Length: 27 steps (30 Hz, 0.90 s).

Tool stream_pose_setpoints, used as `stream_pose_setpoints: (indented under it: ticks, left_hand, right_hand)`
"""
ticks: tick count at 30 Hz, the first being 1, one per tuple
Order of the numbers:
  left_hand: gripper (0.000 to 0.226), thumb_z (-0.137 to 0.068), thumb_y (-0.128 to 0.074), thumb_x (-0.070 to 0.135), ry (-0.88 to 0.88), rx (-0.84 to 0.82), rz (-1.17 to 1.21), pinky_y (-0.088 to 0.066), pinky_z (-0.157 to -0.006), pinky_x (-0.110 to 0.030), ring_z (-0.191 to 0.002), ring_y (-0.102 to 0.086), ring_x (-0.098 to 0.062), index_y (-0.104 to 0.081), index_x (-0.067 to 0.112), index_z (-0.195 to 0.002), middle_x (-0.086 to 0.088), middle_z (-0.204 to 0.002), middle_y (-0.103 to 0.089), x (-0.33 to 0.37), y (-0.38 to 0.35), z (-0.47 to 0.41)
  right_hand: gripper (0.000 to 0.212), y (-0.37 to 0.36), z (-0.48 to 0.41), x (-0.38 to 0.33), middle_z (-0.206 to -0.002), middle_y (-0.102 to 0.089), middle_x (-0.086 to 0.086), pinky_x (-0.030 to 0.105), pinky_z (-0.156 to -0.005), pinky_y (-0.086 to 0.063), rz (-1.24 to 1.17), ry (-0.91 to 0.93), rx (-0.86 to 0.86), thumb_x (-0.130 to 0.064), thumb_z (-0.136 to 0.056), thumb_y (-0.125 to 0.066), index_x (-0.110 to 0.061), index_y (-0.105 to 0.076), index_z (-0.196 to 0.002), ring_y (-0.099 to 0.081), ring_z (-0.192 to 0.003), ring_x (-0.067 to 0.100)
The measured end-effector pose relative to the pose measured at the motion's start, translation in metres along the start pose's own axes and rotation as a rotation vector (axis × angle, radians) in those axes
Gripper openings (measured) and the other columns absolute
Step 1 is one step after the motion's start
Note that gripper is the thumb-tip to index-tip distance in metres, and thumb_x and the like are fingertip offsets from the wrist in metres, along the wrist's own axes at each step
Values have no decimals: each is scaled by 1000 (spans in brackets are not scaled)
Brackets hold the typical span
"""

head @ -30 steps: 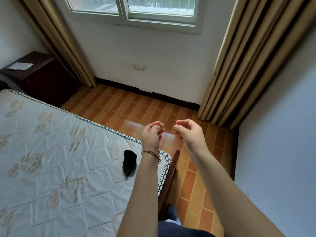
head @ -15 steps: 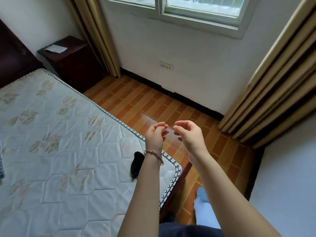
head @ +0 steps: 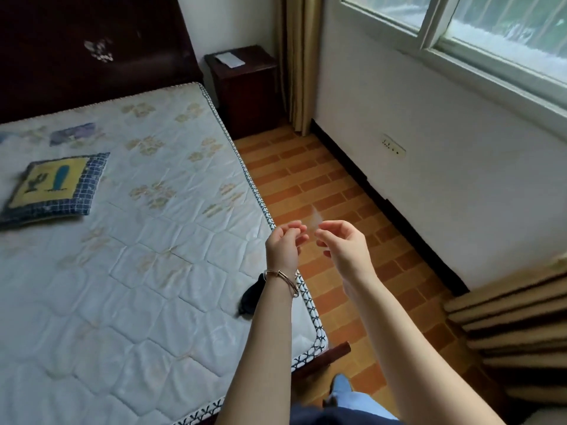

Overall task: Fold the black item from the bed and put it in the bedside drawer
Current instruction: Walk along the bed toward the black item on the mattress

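A small black cloth item lies on the white quilted mattress near its right edge, partly hidden behind my left forearm. My left hand, with a bracelet on the wrist, hovers above the mattress edge with loosely curled fingers and holds nothing. My right hand is raised beside it over the floor, fingers also curled and empty. The fingertips of both hands nearly meet. The dark wooden bedside cabinet stands far off by the headboard; a white paper lies on top of it.
A yellow and blue cushion lies on the mattress at the left. A strip of orange brick-pattern floor runs between the bed and the white wall under the window. Curtains hang by the cabinet and at the right.
The view has swung left, bringing the headboard, cushion and cabinet into frame. Both hands keep the same raised, curled pose. The black item stays on the mattress.
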<state>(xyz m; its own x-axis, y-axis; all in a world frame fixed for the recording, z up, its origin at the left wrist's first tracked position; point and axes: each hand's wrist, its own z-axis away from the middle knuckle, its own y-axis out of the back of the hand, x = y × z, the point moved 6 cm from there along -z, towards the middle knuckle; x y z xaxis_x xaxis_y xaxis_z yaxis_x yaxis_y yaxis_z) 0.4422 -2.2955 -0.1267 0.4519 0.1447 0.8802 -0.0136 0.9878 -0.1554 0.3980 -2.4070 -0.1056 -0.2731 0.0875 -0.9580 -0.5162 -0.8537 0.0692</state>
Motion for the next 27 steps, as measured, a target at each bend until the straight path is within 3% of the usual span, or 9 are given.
stream_pose_setpoints:
  ticks: [4,9,16,20,27]
  left_hand:
    - [21,-86,-46,5,-3,107,68,-42,-64,-22,-71,-60,-11,-60,19,-77,3,-79,-64,-4,9,-4]
    - [21,-85,-47,6,5,248,129,-41,-66,-21,-74,-61,-11,-59,20,-75,4,-79,-64,-13,35,-4]
    - [19,-86,-46,7,20,420,184,-41,-66,-22,-73,-61,-11,-58,19,-79,4,-82,-64,-34,76,-16]
    - [18,-86,-48,6,39,467,170,-42,-64,-20,-75,-60,-12,-58,19,-78,3,-81,-63,-54,84,-33]
    - [19,-85,-49,5,88,520,72,-42,-93,-29,-94,-53,-12,-63,12,-95,12,-85,-58,-98,97,-71]
  right_hand:
    - [11,-12,-16,5,-79,-64,0,17,-61,-45,41,-31,-111,-6,-83,-61,-17,-62,-83,-58,-69,8]
    - [14,-40,-25,27,-77,-63,2,21,-60,-43,60,-114,-244,-6,-84,-61,-9,-64,-97,-57,-66,8]
    - [14,-75,-38,58,-76,-61,0,21,-58,-42,130,-172,-381,-4,-84,-59,-18,-59,-82,-57,-66,11]
    - [11,-91,-52,82,-76,-60,1,21,-59,-43,168,-208,-410,-3,-85,-57,-11,-58,-93,-56,-64,10]
    - [15,-101,-87,145,-73,-60,1,26,-64,-43,262,-267,-399,-4,-83,-57,-13,-57,-96,-57,-69,15]
